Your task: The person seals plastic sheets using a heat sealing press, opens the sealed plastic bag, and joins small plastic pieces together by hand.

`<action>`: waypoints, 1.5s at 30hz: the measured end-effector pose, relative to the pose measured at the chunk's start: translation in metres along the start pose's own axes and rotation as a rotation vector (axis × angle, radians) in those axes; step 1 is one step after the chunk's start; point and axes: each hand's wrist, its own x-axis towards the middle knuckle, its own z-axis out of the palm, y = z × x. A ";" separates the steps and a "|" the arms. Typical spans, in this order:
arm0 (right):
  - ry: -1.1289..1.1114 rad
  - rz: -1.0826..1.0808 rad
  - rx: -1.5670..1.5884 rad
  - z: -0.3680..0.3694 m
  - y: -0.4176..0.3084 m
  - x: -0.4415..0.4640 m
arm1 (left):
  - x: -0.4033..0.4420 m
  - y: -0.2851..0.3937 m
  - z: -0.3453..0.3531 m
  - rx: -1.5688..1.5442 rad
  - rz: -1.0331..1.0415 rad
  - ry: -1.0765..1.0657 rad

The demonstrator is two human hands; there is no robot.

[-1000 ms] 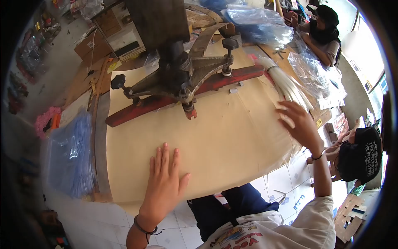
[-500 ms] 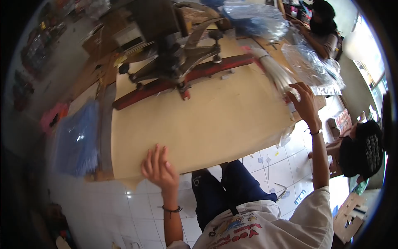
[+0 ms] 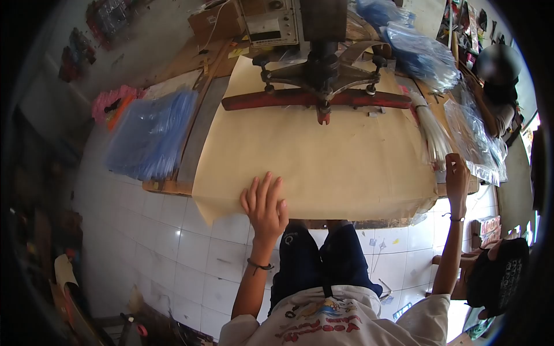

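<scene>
My left hand (image 3: 266,207) lies with its fingers apart on the near edge of a large beige sheet (image 3: 323,161). At the right side of the table, my right hand (image 3: 457,173) has its fingers pinched together beside the near end of a bundle of clear plastic strips (image 3: 433,130). What sits between those fingertips, if anything, is too small to make out. Over the far part of the sheet stands a press with a long red bar (image 3: 265,99) under a dark metal bracket (image 3: 323,72).
Blue plastic sheets (image 3: 153,135) are stacked at left, near a pink item (image 3: 112,101). Clear plastic bags (image 3: 476,138) lie beyond the strips, more plastic (image 3: 418,52) behind. One person (image 3: 499,86) sits at far right, another (image 3: 499,277) lower right. A control box (image 3: 271,23) stands behind.
The camera view has swung, so the table now looks straighter. My right hand has gone from curled over the strips to a tighter pinch by their end. My left hand stays on the sheet.
</scene>
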 end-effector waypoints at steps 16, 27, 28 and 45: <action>0.291 -0.182 0.143 -0.057 -0.053 -0.047 | -0.001 -0.005 0.005 0.063 0.049 0.056; 0.296 -0.265 0.156 -0.077 -0.053 -0.063 | -0.001 -0.003 0.002 0.071 0.031 0.027; 0.294 -0.277 0.163 -0.077 -0.053 -0.064 | 0.000 -0.003 0.002 0.074 0.029 0.021; 0.203 -0.300 0.221 -0.089 -0.055 -0.081 | 0.006 0.006 -0.009 0.057 -0.001 -0.034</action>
